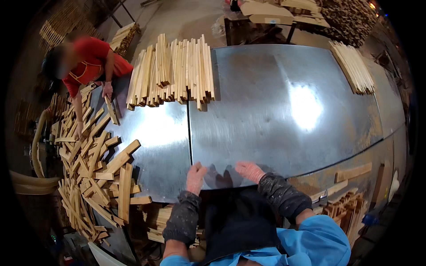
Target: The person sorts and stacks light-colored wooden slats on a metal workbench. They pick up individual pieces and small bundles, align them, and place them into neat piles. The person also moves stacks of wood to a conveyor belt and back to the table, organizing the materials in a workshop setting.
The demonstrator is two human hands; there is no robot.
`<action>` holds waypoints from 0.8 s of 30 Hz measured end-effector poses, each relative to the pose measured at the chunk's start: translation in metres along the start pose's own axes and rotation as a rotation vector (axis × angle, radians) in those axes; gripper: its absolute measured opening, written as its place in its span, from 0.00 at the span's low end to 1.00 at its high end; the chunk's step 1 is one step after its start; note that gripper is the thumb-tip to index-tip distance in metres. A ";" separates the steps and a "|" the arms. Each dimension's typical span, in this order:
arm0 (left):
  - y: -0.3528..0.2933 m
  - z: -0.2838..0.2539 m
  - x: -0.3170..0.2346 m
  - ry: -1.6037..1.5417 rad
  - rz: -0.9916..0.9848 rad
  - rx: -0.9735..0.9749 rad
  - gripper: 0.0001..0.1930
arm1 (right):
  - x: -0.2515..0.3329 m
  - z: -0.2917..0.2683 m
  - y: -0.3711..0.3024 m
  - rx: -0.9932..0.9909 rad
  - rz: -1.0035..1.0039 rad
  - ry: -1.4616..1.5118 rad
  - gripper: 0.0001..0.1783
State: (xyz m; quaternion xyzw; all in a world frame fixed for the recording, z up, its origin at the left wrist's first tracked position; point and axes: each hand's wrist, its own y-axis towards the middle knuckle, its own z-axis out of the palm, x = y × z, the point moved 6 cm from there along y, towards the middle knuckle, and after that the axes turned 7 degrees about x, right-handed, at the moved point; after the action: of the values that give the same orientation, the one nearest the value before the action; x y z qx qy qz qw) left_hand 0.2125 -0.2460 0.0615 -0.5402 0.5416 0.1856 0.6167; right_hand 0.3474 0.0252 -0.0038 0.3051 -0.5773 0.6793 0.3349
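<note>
My left hand (195, 178), in a pale pink glove, is at the near edge of a shiny metal table (262, 124), by the dark seam. Its fingers are loosely bent, with nothing visible in them. To the right, my right hand (250, 171) wears a similar glove and points its slightly bent fingers inward, also holding nothing that I can see. A dark reflection shows on the metal between the hands. Farther off, a row of wooden strips (177, 73) lies side by side across the seam.
Loose wooden pieces (95, 164) are heaped at the left, where a co-worker in red (95, 62) handles a wooden piece (112, 111). Another bundle of strips (352, 67) lies at the far right. Wood pieces (344, 208) are stacked below the table's right edge.
</note>
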 end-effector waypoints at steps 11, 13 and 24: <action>0.287 -0.048 -0.088 -0.165 -0.001 -0.297 0.52 | 0.156 -0.130 0.147 -0.126 0.074 0.087 0.38; 0.323 -0.052 -0.108 -0.243 0.050 -0.321 0.51 | 0.164 -0.143 0.181 -0.098 0.081 -0.018 0.39; 0.379 -0.091 -0.101 -0.105 0.069 -0.497 0.49 | 0.264 -0.130 0.319 -0.068 -0.093 -0.125 0.48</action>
State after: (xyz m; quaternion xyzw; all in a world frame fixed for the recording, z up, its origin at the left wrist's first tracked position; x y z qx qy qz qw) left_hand -0.1733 -0.1576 -0.0112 -0.6460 0.4648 0.3615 0.4857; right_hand -0.0693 0.1458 0.0035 0.3616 -0.6051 0.6227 0.3397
